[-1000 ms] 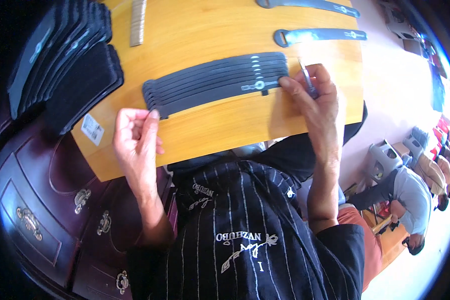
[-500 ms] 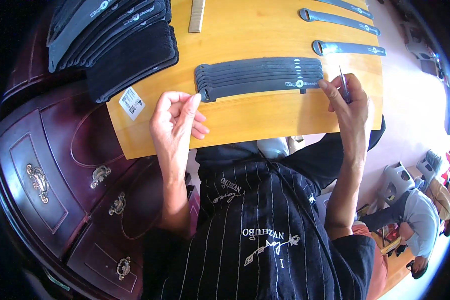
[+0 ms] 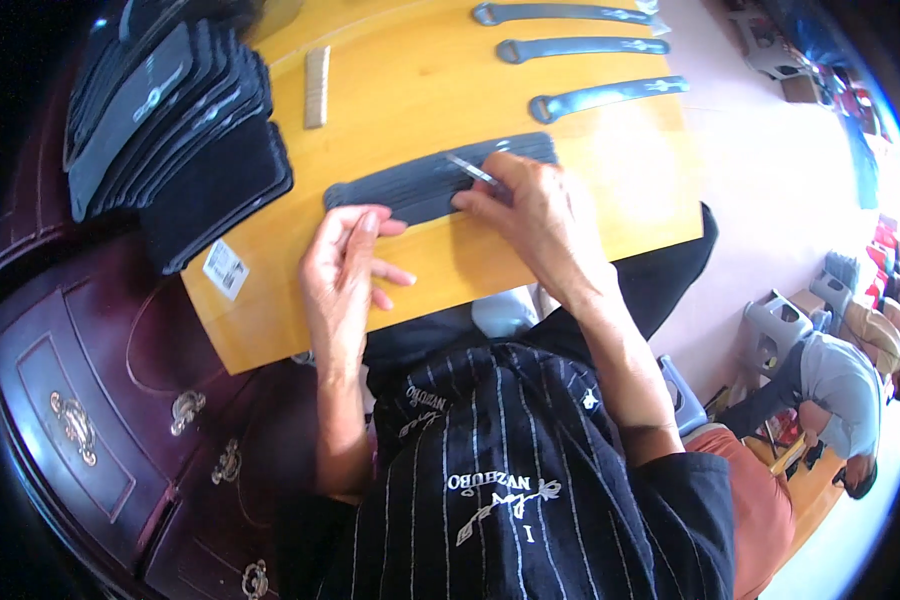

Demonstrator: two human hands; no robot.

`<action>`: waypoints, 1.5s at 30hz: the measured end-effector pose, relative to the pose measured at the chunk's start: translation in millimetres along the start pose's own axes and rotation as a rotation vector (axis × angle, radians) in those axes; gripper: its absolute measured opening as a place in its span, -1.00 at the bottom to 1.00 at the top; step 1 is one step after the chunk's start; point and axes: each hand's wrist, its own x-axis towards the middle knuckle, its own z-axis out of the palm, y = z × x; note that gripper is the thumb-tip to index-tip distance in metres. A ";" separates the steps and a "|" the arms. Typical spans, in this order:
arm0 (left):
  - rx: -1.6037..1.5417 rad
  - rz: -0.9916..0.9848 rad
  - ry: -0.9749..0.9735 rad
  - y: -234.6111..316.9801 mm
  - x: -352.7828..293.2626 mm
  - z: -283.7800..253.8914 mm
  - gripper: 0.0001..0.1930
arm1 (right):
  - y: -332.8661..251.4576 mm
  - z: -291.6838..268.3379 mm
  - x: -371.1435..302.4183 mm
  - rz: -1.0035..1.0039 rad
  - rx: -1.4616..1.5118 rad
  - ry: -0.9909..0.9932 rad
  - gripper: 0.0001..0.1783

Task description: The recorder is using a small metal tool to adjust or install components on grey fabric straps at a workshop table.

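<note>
The overlapped straps [image 3: 410, 190] lie flat on the desk [image 3: 410, 90]; they look light, soft and bendy, likely to slip out of line, so best pinched at either end, layers together. Over the straps, the right hand [image 3: 540, 212] has its grip closed around a slim tool [image 3: 475, 171]; at the straps' left end, whether the left hand's [image 3: 338, 265] grip pinches them I cannot tell.

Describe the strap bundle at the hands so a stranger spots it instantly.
On the yellow wooden table, look to the near side, where the left hand and right hand are. There, partly covered, lies a dark grey strap bundle. Its straps overlap in one band, unlike the three loose straps spaced apart at far right and the bigger pile at left.
</note>
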 end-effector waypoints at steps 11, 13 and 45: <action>-0.045 0.116 -0.084 2.8 -16.1 14.3 -0.79 | 75.8 -54.7 32.1 -0.037 -0.247 0.381 -0.77; -0.064 0.105 -0.141 1.8 -21.4 23.0 -0.80 | 81.0 -60.1 24.4 -0.012 -0.254 0.382 -0.76; -0.373 0.012 -0.005 -33.6 -31.3 -30.2 -0.88 | 53.3 -44.5 -49.9 0.237 0.464 -0.106 -0.75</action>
